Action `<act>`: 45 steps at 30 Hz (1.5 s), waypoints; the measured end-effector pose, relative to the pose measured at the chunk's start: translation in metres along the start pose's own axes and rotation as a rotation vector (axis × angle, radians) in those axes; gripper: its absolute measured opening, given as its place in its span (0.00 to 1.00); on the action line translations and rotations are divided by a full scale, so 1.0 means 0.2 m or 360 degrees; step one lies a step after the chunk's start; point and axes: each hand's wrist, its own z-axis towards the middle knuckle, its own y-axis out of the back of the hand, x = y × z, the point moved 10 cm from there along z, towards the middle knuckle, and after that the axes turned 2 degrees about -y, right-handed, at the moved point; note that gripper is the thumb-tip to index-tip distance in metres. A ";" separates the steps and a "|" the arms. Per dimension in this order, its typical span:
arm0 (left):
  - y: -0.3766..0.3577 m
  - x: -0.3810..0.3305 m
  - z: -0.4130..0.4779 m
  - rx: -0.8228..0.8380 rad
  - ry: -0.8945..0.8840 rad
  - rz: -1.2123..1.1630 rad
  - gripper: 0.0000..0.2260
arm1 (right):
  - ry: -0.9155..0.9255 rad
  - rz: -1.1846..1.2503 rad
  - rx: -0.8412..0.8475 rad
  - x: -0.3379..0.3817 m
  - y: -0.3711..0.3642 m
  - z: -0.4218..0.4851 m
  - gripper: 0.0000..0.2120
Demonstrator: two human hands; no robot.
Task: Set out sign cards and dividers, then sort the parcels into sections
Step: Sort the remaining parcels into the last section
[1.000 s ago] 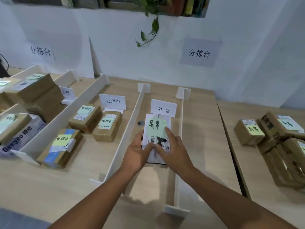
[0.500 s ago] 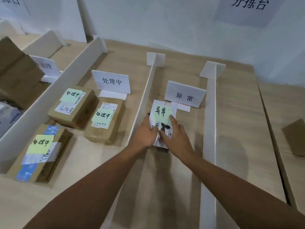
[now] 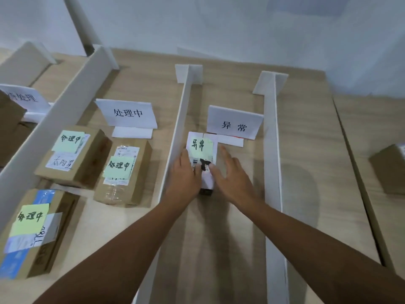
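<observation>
left hand, right hand on white parcel, between dividers

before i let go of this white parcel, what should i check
1. Note matches section: the white parcel has a green note reading 异常, same as the sign card: ok.
2. Parcel lies between left divider and right divider: ok.
3. Sign card face unblocked: ok.
4. Parcel flat on the table: cannot tell, hands hide its sides.
5. Hands off the parcel: not ok, left hand holds its left side, right hand has its thumb on top.
</observation>
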 end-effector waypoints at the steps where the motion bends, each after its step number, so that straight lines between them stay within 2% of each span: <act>1: 0.02 -0.07 -0.05 0.0008 -0.0043 0.0024 0.23 | 0.0024 -0.0017 -0.0046 0.02 0.10 -0.06 0.34; 5: 0.08 -0.39 -0.30 0.0003 -0.0208 0.0042 0.28 | 0.0103 -0.0106 -0.0239 0.01 0.56 -0.42 0.32; 9: -0.02 -0.80 -0.62 0.0015 -0.0423 -0.0032 0.31 | 0.0052 -0.0237 -0.0480 -0.18 1.06 -0.90 0.31; 15: -0.42 -1.41 -1.22 0.0219 -0.0707 -0.0258 0.29 | -0.0126 -0.0326 -0.0750 -0.59 1.67 -1.71 0.29; 21: -0.80 -1.83 -1.57 0.0378 -0.0903 -0.0243 0.29 | -0.0231 -0.0295 -0.0926 -0.94 2.13 -2.10 0.30; 29: -1.48 -2.28 -1.53 0.0486 -0.0853 -0.0211 0.27 | -0.0309 -0.0240 -0.0913 -1.54 2.54 -2.06 0.29; 34: -2.08 -2.55 -1.44 0.0627 -0.0719 -0.0301 0.24 | -0.0342 -0.0228 -0.0781 -2.04 2.79 -1.77 0.30; 39: -2.51 -2.66 -1.28 0.0680 -0.0643 -0.0374 0.17 | -0.0513 -0.0275 -0.0630 -2.49 2.79 -1.45 0.30; 42: -2.64 -2.64 -1.23 0.0694 -0.0538 -0.0294 0.20 | -0.0480 -0.0093 -0.0575 -2.59 2.71 -1.38 0.29; 45: -2.62 -2.63 -1.20 0.0619 -0.0478 -0.0311 0.20 | -0.0391 -0.0058 -0.0692 -2.51 2.72 -1.40 0.28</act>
